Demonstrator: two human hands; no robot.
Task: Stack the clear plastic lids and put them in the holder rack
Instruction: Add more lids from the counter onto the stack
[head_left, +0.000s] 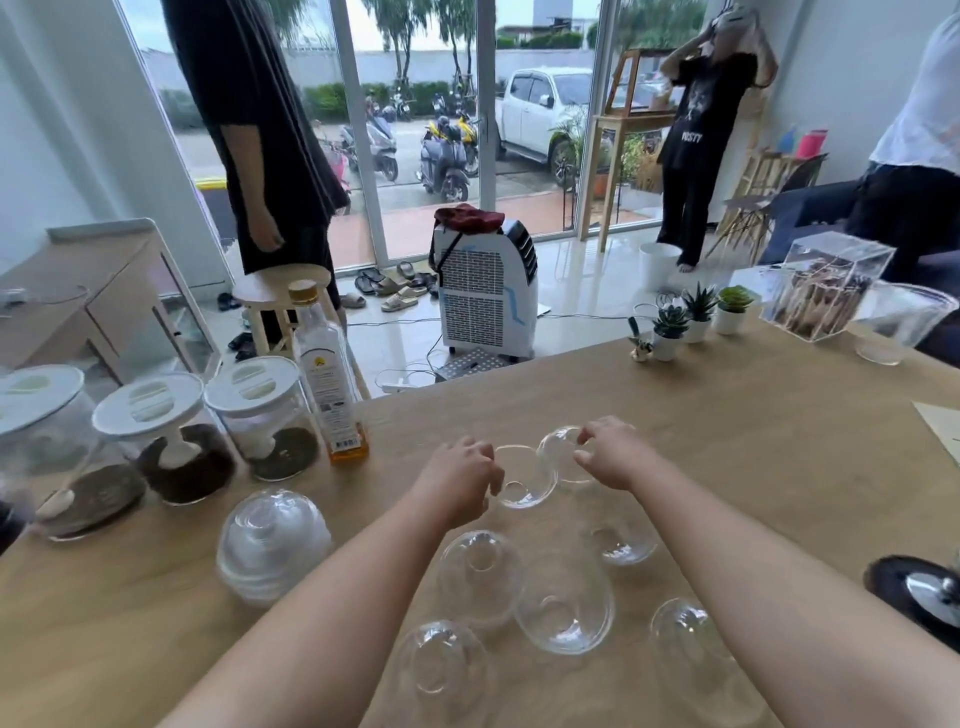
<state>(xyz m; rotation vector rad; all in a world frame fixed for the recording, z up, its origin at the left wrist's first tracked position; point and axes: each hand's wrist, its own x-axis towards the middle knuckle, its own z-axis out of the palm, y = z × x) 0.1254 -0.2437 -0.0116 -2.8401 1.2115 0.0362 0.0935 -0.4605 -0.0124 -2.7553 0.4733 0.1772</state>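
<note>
The left hand (462, 475) has its fingers curled on the rim of the first lid (522, 480), which lies just to their right. The right hand (610, 454) pinches the rim of the second lid (563, 452), just to its left and slightly farther away. The two clear domes meet rim to rim between the hands, low over the bench (727, 415), so nesting one into the other looks like the coming move. Being round, they have no long axis, only a dome direction to match. Five loose lids (563, 605) lie nearer the person, and a stack of lids (272, 551) stands to the left. The jars (262, 415) hold dark grounds and the bottle (330, 374) a little amber liquid. I cannot tell which item is the holder rack.
</note>
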